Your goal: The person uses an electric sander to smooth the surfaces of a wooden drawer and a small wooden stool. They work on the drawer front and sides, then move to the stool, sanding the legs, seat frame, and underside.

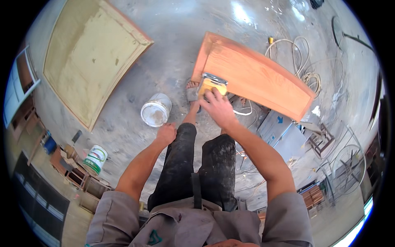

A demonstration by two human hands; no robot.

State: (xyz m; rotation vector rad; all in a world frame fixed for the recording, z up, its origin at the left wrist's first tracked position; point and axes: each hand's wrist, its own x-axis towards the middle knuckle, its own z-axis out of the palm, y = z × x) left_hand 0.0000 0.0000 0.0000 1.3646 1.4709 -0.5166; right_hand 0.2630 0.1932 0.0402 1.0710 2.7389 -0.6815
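Observation:
My right hand (219, 108) is closed over a yellow power sander (213, 85) with a dark base. The sander is at the near left corner of an orange-brown wooden panel (251, 74) with a raised border; its exact contact is hidden. My left hand (166, 132) is curled closed beside my left knee, and I see nothing in it. Just beyond that hand stands a white bucket (155, 111) with a stained lid. My sandaled foot (192, 92) is close to the panel's left end.
A large pale yellow panel (92, 57) with a brown edge lies at the left. Coiled cable (311, 81) lies beyond the orange panel, and a grey-blue box (284, 133) is at its near side. A white-and-green bucket (95, 158) and wooden furniture pieces (78, 175) stand lower left.

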